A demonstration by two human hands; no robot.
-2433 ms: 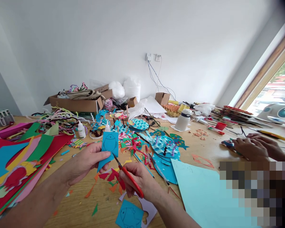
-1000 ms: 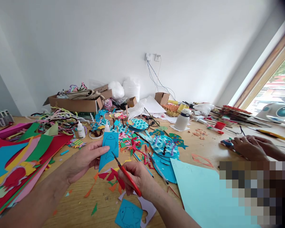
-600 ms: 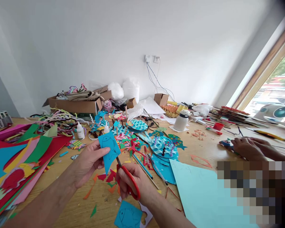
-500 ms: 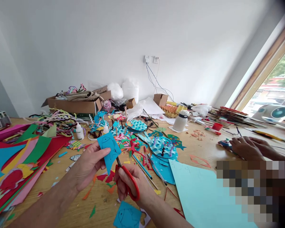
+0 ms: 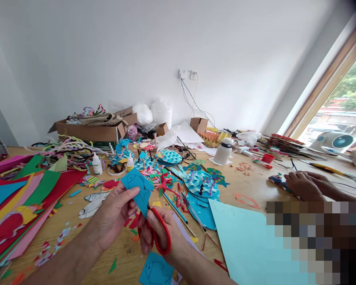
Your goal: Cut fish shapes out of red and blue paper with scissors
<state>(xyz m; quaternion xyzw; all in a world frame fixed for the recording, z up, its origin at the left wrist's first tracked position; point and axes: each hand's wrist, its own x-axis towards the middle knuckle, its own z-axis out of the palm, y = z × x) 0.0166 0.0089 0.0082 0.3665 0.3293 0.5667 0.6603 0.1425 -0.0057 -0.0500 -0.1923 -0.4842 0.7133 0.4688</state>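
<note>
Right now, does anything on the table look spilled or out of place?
Possibly: small orange scraps lie loose in a cluster on the tabletop, right of the white bottle, as if spilled.

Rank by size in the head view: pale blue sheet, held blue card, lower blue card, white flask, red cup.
Pale blue sheet
Held blue card, lower blue card: too alike to rank
White flask
Red cup

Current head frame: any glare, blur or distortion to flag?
Head view: window bright, washed pale low down; same view: top-right corner dark and blurred, lower right pixelated; same view: window frame slants, likely lens stretch; same view: held blue paper reads clearly.
</note>
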